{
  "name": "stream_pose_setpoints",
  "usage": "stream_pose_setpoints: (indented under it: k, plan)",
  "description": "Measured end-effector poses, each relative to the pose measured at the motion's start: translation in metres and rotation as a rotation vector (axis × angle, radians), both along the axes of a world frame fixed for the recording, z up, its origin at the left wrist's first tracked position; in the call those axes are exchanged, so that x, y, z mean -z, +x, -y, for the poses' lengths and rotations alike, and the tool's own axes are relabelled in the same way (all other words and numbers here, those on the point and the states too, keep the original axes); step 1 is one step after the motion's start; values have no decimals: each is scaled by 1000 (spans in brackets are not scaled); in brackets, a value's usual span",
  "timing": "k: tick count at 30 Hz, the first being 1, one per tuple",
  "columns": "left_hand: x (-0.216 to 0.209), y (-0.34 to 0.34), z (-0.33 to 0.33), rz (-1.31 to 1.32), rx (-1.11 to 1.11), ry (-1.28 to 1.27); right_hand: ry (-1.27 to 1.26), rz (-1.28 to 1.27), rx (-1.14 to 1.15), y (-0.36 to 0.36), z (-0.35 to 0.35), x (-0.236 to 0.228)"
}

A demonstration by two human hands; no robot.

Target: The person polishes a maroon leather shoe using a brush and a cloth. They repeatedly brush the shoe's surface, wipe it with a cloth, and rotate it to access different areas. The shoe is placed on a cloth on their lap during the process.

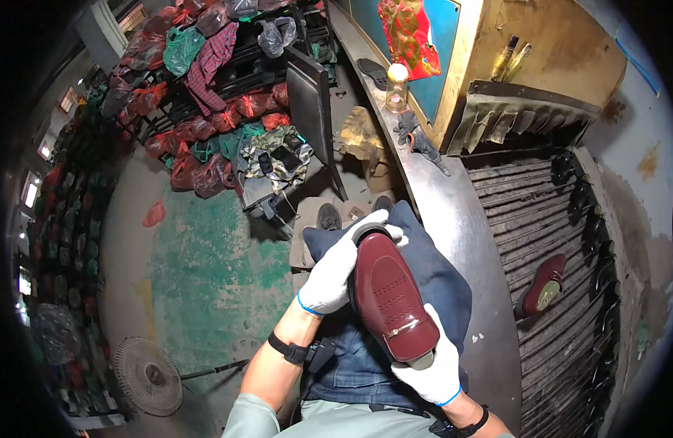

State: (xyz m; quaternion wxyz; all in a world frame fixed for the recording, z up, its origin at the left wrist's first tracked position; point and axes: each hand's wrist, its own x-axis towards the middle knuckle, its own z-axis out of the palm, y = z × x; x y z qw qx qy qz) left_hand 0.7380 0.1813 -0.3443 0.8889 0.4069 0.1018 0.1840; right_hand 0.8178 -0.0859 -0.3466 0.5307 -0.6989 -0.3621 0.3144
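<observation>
A shiny maroon leather shoe (pixel 387 296) with small perforations, a strap and a metal trim lies top side up in both hands above my lap. My left hand (pixel 332 271), in a white knit glove, is closed along its side and black sole near the far end. My right hand (pixel 440 369), gloved the same way, grips the near end behind the strap, where something pale shows at the opening. The fingers beneath the shoe are hidden. A second maroon shoe (pixel 543 285) rests on the slatted conveyor (pixel 563 372) to my right.
A metal ledge (pixel 468 241) runs along the conveyor, with a dark glove (pixel 420 142), a jar (pixel 396 91) and a black shoe piece (pixel 373 73). A flap-curtained opening (pixel 526 117) spans the conveyor's far end. At left stand a fan (pixel 148 376), a chair (pixel 311 109) and bagged racks (pixel 198 124).
</observation>
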Motion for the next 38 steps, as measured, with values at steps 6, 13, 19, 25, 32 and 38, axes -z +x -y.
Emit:
stream_pose_setpoints:
  k: [6,13,19,25,32,38]
  plan:
    - [2,0,1,37,8,0,1,-34,11,0,-4,-1]
    - [8,-2,1,57,-13,34,8,-20,-1,1,-6,9]
    - [-1,0,2,-40,-31,222,18,-47,14,3,-9,7]
    - [-15,4,9,-184,-101,187,-2,28,14,1,-15,5]
    - [-13,1,2,-220,-145,188,9,42,24,0,-25,12]
    - [-12,-1,-11,-272,-196,306,14,83,33,-1,-35,17]
